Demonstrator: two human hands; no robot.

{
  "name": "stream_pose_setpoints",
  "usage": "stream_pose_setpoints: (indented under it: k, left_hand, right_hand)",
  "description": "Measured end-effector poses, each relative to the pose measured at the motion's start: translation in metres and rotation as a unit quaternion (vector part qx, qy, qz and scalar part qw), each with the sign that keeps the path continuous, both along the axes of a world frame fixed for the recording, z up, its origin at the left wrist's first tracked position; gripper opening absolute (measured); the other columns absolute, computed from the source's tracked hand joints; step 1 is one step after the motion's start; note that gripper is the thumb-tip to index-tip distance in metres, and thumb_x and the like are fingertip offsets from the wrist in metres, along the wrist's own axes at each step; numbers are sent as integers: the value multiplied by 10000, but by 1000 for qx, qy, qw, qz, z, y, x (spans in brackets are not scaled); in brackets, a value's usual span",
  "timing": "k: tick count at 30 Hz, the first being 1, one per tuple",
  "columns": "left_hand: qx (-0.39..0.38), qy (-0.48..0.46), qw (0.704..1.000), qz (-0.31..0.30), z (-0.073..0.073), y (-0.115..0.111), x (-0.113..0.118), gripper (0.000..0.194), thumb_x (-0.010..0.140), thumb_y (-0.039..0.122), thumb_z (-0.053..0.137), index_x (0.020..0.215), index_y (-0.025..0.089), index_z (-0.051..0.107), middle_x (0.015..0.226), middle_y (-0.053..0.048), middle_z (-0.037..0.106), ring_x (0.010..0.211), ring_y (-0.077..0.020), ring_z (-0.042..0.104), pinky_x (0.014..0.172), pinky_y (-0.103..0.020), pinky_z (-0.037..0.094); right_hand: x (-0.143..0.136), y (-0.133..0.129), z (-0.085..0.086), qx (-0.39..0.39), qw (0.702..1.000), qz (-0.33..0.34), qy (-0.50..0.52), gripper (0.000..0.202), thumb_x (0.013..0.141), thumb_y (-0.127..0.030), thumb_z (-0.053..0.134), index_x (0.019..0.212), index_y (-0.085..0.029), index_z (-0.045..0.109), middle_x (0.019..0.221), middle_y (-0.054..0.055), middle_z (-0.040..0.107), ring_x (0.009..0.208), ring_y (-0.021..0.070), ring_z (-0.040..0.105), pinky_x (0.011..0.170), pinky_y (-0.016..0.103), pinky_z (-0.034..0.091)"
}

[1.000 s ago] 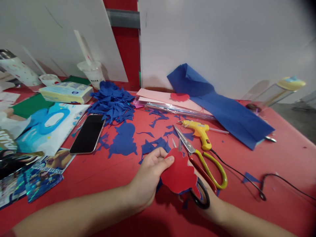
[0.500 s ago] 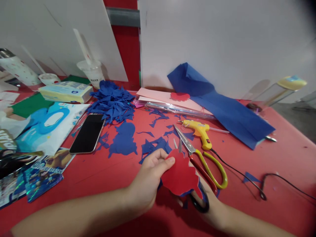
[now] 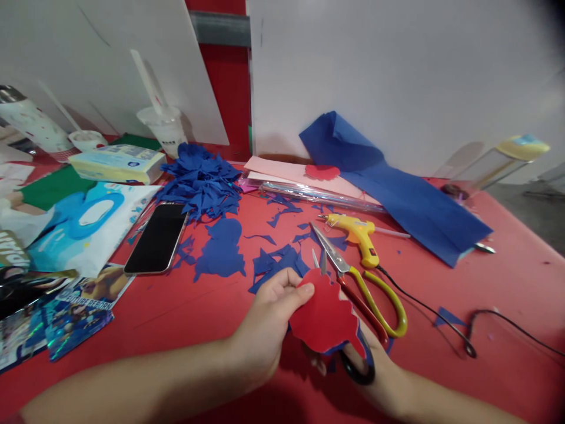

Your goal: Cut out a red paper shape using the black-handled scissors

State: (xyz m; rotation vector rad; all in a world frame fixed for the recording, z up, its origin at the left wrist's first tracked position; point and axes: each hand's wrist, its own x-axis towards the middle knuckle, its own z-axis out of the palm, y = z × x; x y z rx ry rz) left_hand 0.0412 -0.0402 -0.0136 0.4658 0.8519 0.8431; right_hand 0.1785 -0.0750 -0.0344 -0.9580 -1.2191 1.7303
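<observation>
My left hand point(image 3: 269, 321) pinches a red paper shape point(image 3: 324, 312) with a wavy edge, the thumb on top at its upper left. Blue paper shows beneath the red along its lower edge. Black-handled scissors point(image 3: 359, 368) are in my right hand point(image 3: 382, 374), partly under the paper, and their slightly parted blade tips rise past its top edge. Most of my right fingers are hidden. Just beyond lie larger scissors with red and yellow handles point(image 3: 399, 318) and blue scraps point(image 3: 280, 262). A blue cut-out point(image 3: 220, 250) rests left of them.
A yellow glue gun point(image 3: 357, 232) with a black cord lies at right, near folded blue paper point(image 3: 410, 203). Behind are a blue scrap pile point(image 3: 203, 182) and pink sheets point(image 3: 286, 171). A phone point(image 3: 156, 238), wipes pack point(image 3: 92, 224), tissue pack point(image 3: 119, 164) and cup point(image 3: 163, 126) stand left.
The red shape and my hands have shifted very slightly, and the blade tips sit a little further right. Everything else on the table looks the same.
</observation>
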Motion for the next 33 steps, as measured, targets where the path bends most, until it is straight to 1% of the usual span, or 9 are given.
stream_pose_setpoints:
  k: [4,6,10,14,17,20,25,30,33]
  left_hand:
    - [3,-2,1000,1,2,-1,0,214,769,212,562,657,184,381,547,35,541,416,-81,500,421,-187,397]
    - [2,-3,1000,3,2,-1,0,220,764,218,569,651,183,383,547,36,535,420,-81,502,428,-189,399]
    - [5,-2,1000,-1,1,1,-1,235,758,195,575,627,175,381,526,42,508,423,-69,487,447,-183,395]
    - [6,5,1000,-2,1,4,-1,245,747,178,587,611,168,383,524,46,498,434,-59,484,466,-173,393]
    - [11,11,1000,-5,3,5,-3,250,733,183,604,603,165,391,531,44,505,439,-57,484,476,-172,391]
    - [16,25,1000,-7,6,6,-4,248,732,203,607,603,165,399,533,36,521,450,-67,498,474,-174,391]
    - [25,30,999,-9,10,10,-7,202,730,176,598,627,161,425,561,16,573,479,-77,533,496,-179,417]
    - [35,36,999,-13,16,16,-9,209,701,147,602,605,157,416,522,32,548,450,-61,508,465,-155,393]
    - [44,48,998,-24,18,18,-11,207,701,147,596,602,158,415,518,39,538,449,-56,500,458,-146,378]
  right_hand:
    - [1,0,-2,7,1000,18,0,483,804,-568,454,1181,-269,407,697,28,580,582,187,541,577,323,487]
    - [2,0,-4,19,1000,21,-5,440,826,-544,438,1170,-272,416,685,21,577,577,179,536,595,319,487]
    - [3,-1,-10,15,1000,12,-16,312,859,-489,423,1097,-290,457,667,4,567,566,164,510,576,296,478]
    - [1,-4,-13,0,1000,1,14,305,860,-513,400,1019,-268,485,630,-10,547,533,145,470,549,276,463]
    - [0,-4,-12,-13,999,-7,28,287,856,-485,442,1017,-250,480,608,-17,524,525,133,455,542,263,446]
    - [0,-5,-12,-26,998,-15,54,272,862,-473,440,997,-241,481,579,-24,506,497,125,442,513,260,427]
    - [3,-4,-12,-37,996,-19,78,277,834,-502,466,933,-244,473,658,5,538,512,138,459,520,287,427]
    - [4,-1,-7,-48,995,28,83,332,805,-542,486,918,-245,393,551,-47,446,454,122,429,469,260,388]
    - [3,0,-4,-41,995,27,89,336,811,-546,475,905,-240,373,562,-42,465,467,114,431,454,240,365]
